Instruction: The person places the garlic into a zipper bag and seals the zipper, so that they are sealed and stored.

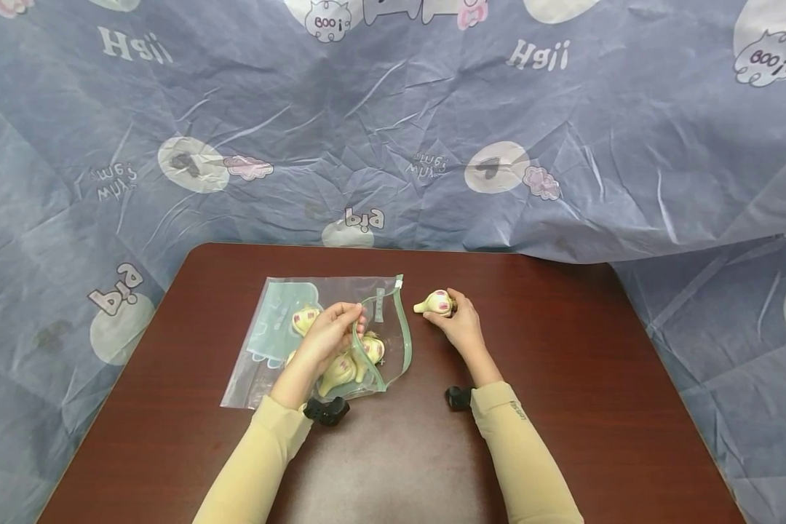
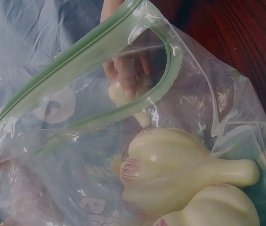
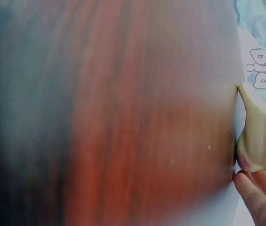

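Note:
A clear zip bag (image 1: 402, 327) with a green closure lies on the table, its mouth gaping toward the right. My left hand (image 1: 327, 335) pinches the upper lip of that mouth between thumb and fingers. Inside the bag are several garlic bulbs (image 1: 339, 372); two show large through the plastic in the left wrist view, one bulb (image 2: 165, 165) above the other. Just right of the mouth, my right hand (image 1: 465, 324) grips another garlic bulb (image 1: 439, 300), whose stem points left toward the bag. The right wrist view catches this bulb (image 3: 260, 132) at its right edge, with fingertips against it.
The dark reddish-brown table (image 1: 563, 407) has a raised-looking far edge against a blue-grey printed cloth (image 1: 393, 131), which hangs behind and along both sides. A small black device (image 1: 326, 412) sits at the left wrist, and a similar device (image 1: 458, 398) at the right.

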Demonstrator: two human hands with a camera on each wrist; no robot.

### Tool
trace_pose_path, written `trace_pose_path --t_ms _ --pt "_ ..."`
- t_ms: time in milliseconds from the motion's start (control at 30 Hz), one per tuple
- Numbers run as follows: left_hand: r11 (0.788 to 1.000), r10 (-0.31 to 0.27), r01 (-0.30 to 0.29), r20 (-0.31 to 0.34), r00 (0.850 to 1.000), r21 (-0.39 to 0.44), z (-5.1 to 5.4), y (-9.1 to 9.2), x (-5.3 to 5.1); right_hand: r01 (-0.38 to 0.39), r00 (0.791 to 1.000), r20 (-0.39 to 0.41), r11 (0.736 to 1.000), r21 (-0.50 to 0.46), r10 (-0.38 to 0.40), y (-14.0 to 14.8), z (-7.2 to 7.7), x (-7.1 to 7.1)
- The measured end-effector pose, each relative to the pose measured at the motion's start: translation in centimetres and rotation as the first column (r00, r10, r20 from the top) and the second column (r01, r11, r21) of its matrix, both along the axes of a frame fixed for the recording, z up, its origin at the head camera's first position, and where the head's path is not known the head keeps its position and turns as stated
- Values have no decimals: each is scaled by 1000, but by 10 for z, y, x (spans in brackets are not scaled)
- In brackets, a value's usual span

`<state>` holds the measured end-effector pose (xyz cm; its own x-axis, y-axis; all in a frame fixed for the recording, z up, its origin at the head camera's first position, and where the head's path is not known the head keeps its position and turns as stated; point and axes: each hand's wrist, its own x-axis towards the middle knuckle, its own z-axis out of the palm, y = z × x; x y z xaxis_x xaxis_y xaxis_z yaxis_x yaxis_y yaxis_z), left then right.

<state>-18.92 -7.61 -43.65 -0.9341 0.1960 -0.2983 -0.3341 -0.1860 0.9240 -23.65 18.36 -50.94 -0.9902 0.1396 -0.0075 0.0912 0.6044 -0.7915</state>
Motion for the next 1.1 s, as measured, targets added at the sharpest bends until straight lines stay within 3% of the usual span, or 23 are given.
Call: trace_pose_path --t_ms 300,567,1100 --pt "1000 -5 5 -7 1000 -5 1 0 1 10 999 -40 999 48 -8 -2 -1 0" --pt "1000 -2 2 0 1000 -3 2 0 1 72 997 -19 996 47 -71 2 0 5" --pt "1000 -9 9 -3 1000 -5 1 1 1 80 994 -77 996 -49 -84 13 32 30"
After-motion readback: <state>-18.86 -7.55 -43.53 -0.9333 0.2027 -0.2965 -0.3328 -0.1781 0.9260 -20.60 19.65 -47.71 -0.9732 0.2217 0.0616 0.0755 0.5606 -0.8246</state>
